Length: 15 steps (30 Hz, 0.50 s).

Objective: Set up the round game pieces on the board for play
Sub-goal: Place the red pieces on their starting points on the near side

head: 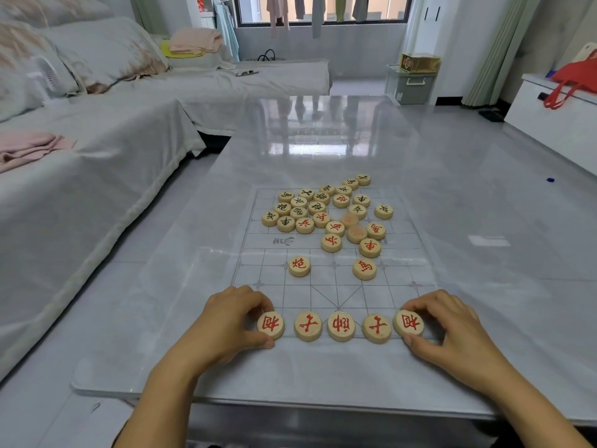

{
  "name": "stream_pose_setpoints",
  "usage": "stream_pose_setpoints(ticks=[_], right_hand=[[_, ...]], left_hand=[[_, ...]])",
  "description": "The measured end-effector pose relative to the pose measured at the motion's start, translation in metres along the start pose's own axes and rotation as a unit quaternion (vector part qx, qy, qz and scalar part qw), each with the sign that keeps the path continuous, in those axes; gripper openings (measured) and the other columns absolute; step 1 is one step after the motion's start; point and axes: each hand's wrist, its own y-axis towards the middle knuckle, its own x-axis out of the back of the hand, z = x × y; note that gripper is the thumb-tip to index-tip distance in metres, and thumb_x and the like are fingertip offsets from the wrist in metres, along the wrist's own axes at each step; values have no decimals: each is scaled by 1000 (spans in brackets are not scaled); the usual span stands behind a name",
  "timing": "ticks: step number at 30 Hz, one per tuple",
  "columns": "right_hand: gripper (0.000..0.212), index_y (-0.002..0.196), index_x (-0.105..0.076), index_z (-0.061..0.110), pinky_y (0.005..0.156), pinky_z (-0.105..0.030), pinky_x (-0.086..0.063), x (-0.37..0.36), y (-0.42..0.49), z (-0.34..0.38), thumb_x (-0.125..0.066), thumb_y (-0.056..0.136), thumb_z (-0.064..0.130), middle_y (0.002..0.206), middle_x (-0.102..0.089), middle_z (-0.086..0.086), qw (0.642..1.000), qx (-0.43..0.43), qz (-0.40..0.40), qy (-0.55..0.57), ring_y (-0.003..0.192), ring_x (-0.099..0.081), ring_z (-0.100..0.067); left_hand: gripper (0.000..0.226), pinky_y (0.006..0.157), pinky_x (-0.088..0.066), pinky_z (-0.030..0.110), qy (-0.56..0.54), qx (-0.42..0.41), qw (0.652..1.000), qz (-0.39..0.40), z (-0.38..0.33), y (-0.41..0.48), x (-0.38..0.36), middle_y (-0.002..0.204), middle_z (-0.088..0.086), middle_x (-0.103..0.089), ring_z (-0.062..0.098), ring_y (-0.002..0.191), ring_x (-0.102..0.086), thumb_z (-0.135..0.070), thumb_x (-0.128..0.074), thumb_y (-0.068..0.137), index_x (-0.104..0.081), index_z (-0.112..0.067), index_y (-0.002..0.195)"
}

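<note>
A clear board (336, 286) with a printed grid lies on the glossy table. Along its near edge stands a row of round wooden pieces with red characters. My left hand (226, 321) pinches the leftmost piece (270, 324) between thumb and fingers. My right hand (452, 328) pinches the rightmost piece (408, 323) the same way. Between them sit three red pieces, the middle one (340, 326) at the row's centre. A lone red piece (299, 266) and another (364, 269) stand further up. Several red and black pieces (319, 210) lie heaped at the board's far half.
The grey table (468, 253) runs far ahead and to the right. A covered sofa (80, 163) with folded cloth stands close on the left. A white cabinet with a red bag (575, 82) stands at the right, beyond the table.
</note>
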Motion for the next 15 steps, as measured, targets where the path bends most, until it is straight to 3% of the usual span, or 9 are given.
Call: stream_pose_setpoints(ticks=[6,10,15], right_hand=[[35,87,-52,41,83,-13,-28,0,-1,-1,-46,59,61,90,-51,21,1000,9,3,-8,99,-42,1],[33,87,-52,40,83,-13,-28,1,-1,-1,-46,60,59,103,-44,22,1000,12,9,-7,99,-42,0],[33,86,-52,39,81,-15,-29,1,-1,0,-47,60,58,89,-51,21,1000,12,4,-3,98,-43,-1]], left_hand=[[34,96,-42,30,11,-10,1000,7,-1,-1,1,106,-10,-56,9,100,-49,-35,-73,74,-50,-38,99],[33,96,-42,29,20,-13,1000,8,-2,0,1,107,-10,-56,9,101,-49,-34,-72,75,-50,-37,100],[34,95,-42,28,24,-12,1000,12,-2,0,1,106,-10,-56,9,100,-49,-35,-72,75,-51,-36,100]])
